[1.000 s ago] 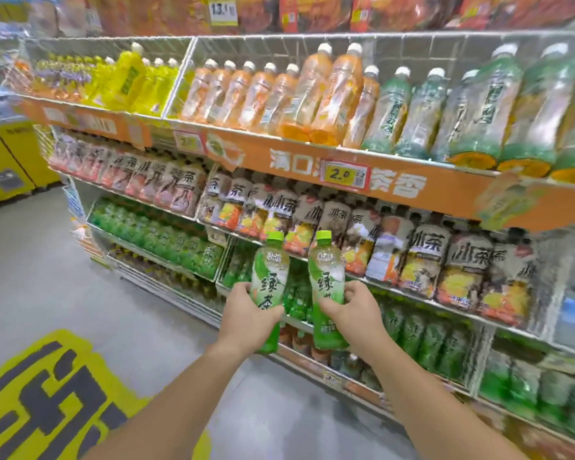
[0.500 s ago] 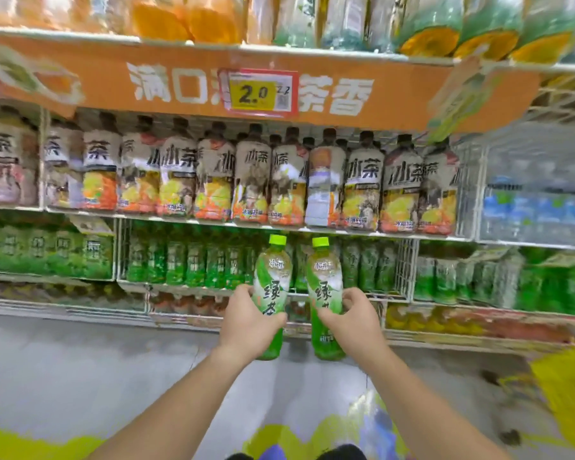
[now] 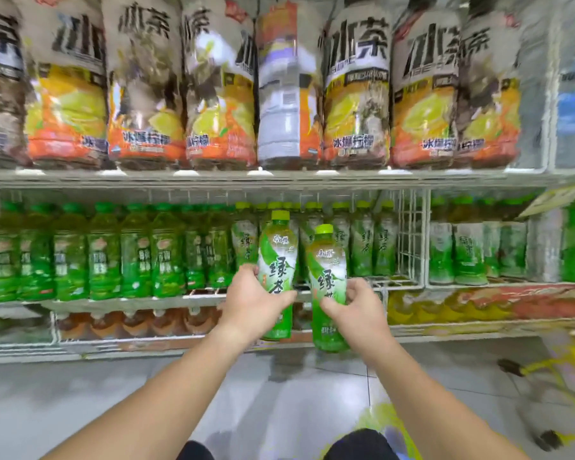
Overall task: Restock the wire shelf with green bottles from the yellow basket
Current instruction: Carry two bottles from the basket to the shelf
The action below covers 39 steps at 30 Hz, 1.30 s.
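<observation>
My left hand (image 3: 251, 302) grips a green tea bottle (image 3: 277, 257) with a lime cap, held upright. My right hand (image 3: 356, 307) grips a second green tea bottle (image 3: 327, 260), slightly lower and tilted a little left. Both bottles hang just in front of the white wire shelf (image 3: 409, 247), before a row of matching green bottles (image 3: 362, 240) with a gap behind my bottles. A yellow basket frame (image 3: 558, 386) with black wheels shows at the lower right on the floor.
Darker green bottles (image 3: 103, 254) fill the shelf's left part. Large lemon tea bottles (image 3: 356, 94) stand on the shelf above. Brown and yellow bottles (image 3: 140, 322) sit on the bottom shelf. My knees (image 3: 359, 443) show above the grey tiled floor.
The view has dropped and closed in on the green bottle shelf. Both hands have carried their bottles forward to it; the right bottle now sits lower than the left.
</observation>
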Available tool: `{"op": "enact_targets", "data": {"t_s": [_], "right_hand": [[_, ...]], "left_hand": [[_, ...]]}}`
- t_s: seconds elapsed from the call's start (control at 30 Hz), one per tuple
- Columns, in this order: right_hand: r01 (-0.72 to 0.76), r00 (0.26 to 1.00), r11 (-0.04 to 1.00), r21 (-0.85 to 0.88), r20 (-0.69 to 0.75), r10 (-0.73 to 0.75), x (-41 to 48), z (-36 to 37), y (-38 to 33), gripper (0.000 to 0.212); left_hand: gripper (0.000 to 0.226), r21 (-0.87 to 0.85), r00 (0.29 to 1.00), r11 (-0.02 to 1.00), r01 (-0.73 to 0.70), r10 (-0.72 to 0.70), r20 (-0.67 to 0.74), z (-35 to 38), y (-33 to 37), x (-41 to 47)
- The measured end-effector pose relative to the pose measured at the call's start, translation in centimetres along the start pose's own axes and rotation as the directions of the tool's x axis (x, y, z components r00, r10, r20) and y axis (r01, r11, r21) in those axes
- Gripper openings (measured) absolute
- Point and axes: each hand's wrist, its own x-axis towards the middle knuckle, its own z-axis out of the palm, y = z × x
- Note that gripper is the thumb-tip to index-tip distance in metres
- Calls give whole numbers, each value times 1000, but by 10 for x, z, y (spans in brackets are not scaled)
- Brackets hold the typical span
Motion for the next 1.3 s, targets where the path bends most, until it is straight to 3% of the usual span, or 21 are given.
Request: {"op": "enact_targets", "data": {"t_s": [0.1, 0.17, 0.37, 0.53, 0.63, 0.77, 0.9, 1.0, 1.3], "right_hand": [[10, 998, 1000, -12, -61, -11, 41, 5, 15, 70], [34, 996, 999, -16, -77, -35, 63, 6, 19, 75], [127, 978, 992, 24, -167, -121, 124, 8, 29, 56], [208, 954, 975, 75, -234, -185, 161, 9, 44, 47], [230, 953, 968, 105, -226, -202, 176, 13, 57, 36], [252, 954, 961, 112, -198, -227, 189, 17, 64, 39], [262, 953, 959, 104, -185, -240, 195, 21, 68, 41], [280, 948, 953, 112, -188, -257, 198, 25, 71, 48], [282, 949, 953, 111, -180, -260, 212, 31, 77, 57]], "left_hand": [[51, 14, 999, 999, -44, 44, -21, 24, -11, 32], [59, 11, 996, 997, -78, 78, -40, 39, -18, 51], [50, 44, 978, 984, -175, 179, -105, 76, -27, 105], [35, -44, 967, 975, -216, 207, -145, 106, -23, 127], [42, -39, 969, 977, -210, 202, -144, 124, -28, 132], [28, -135, 952, 956, -260, 231, -201, 143, -39, 137], [35, -168, 939, 941, -292, 249, -236, 156, -43, 137], [58, -219, 930, 926, -309, 246, -273, 165, -43, 137], [68, -187, 929, 938, -290, 230, -289, 185, -41, 143]]}}
